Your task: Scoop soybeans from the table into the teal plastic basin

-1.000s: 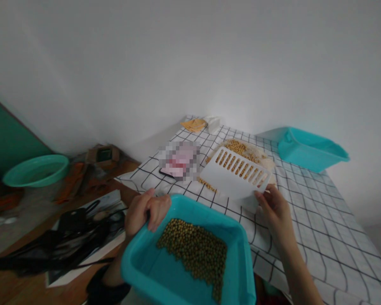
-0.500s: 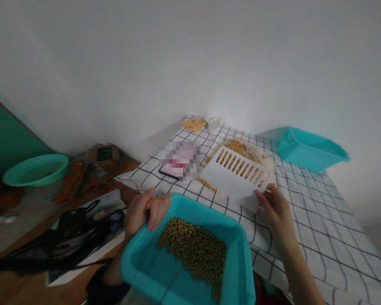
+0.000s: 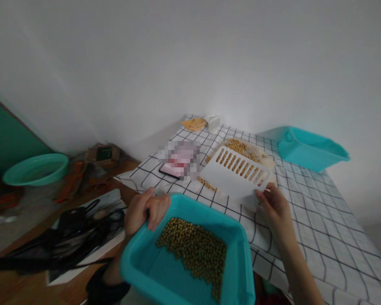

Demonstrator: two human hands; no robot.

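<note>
My left hand (image 3: 147, 210) is closed over the far left corner of a turquoise plastic basin (image 3: 238, 262). Yellowish-brown beans (image 3: 197, 250), like soybeans, lie in a layer across the basin's far and right side; its near left floor is bare. With thumb and fingers, my right hand (image 3: 274, 207) pinches the right corner of a white slotted plastic panel (image 3: 225, 180). The panel is tilted, its row of slots toward the far side. Through those slots and behind the panel show more beans (image 3: 236, 146) on a clear plastic bag. A few beans (image 3: 206, 184) lie at its left edge.
A checked cloth (image 3: 317, 220) covers the table. On it are a phone (image 3: 174, 169), partly blurred out, a yellow cloth-like piece (image 3: 194, 124) and a second turquoise bin (image 3: 311, 148). Left and lower are black cables and straps (image 3: 92, 228) and a green basin (image 3: 36, 169). A wall stands behind.
</note>
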